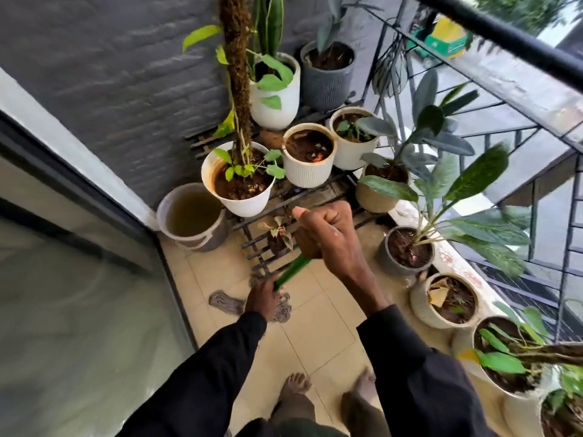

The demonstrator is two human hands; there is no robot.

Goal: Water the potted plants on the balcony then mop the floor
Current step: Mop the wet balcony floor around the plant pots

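**While both grips clasp it, the mop slants down onto the tiles**

The green mop handle (293, 272) runs on a slant, its upper end towards the person and its lower end pointing down and left, away from them. The right grip (325, 234) is curled tightly round the upper part, thumb raised. The left grip (263, 298) wraps the shaft lower down. Only a short green stretch shows between the two.

The grey stringy mop head (225, 302) lies spread on the floor (315, 335), directly under and to the left of the left grip.

Open tile is a narrow strip. A glass door (79, 294) bounds it on the left and a row of pots (386, 260) on the right. At the far end stand a black plant stand (249, 230) and a bucket (217, 238) of murky water, both near the mop head. Bare feet (293, 386) stand at the near end.
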